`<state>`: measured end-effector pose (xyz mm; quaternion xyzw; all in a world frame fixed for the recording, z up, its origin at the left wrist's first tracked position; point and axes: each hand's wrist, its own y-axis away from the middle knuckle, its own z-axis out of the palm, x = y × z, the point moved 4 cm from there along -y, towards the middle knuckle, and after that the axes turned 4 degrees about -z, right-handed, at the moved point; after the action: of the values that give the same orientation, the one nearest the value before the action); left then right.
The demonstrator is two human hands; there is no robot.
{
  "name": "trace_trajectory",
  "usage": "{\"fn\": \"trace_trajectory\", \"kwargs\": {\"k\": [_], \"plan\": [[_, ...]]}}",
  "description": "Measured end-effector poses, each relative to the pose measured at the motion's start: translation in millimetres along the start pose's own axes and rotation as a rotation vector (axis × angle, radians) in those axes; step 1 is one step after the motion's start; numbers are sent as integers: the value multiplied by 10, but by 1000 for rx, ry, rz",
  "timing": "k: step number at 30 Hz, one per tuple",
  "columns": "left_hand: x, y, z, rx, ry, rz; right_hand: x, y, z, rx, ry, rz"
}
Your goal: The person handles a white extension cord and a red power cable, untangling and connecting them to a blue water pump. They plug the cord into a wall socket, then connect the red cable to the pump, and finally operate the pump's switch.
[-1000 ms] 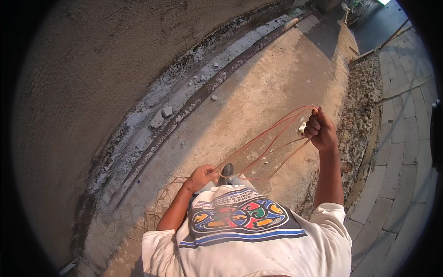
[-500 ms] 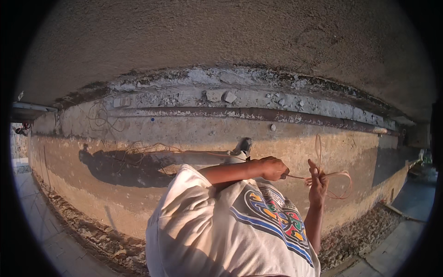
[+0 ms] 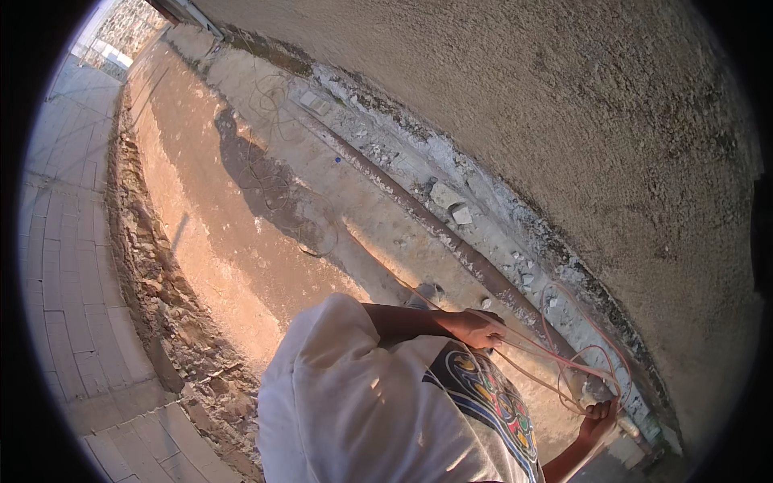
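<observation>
A thin pinkish-orange wire [image 3: 592, 371] stretches in several strands between my two hands. My left hand [image 3: 477, 328], in front of my chest, is closed around the wire. Lower and to the right, my right hand [image 3: 600, 418] grips gathered loops of it, some of which stick up above the fingers. From the left hand the wire trails away to the far left, where loose turns lie on the ground [image 3: 298, 193] in my shadow. One of my shoes [image 3: 424, 295] shows just beyond my left forearm.
A rusty pipe [image 3: 491, 278] runs along the foot of a rough plastered wall [image 3: 580, 121]. Broken blocks [image 3: 445, 196] and small rubble lie between them. At left, a crumbled earthy strip [image 3: 161, 298] borders grey paving [image 3: 80, 266].
My view has turned, so wall and pipe now slant down to the right. My hands have moved farther apart, and more strands of wire span between them.
</observation>
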<state>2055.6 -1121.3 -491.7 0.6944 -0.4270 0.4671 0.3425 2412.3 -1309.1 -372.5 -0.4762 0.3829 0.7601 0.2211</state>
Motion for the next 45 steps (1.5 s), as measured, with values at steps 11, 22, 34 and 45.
{"fn": "trace_trajectory", "kwargs": {"k": [11,22,34,45], "plan": [[589,-960,812,-100,-416,-393,-119,-1230,-495,-302,-66,46],[1071,-1343,1308,1,-261,-303,-238,-1198,-956,-912,506,271],[297,-555,1646,104,-459,-573,-1286,-1999,-2128,-274,227,76],[1292,-2006,1730,-116,-272,-161,-231,-965,-827,-983,442,315]]}}
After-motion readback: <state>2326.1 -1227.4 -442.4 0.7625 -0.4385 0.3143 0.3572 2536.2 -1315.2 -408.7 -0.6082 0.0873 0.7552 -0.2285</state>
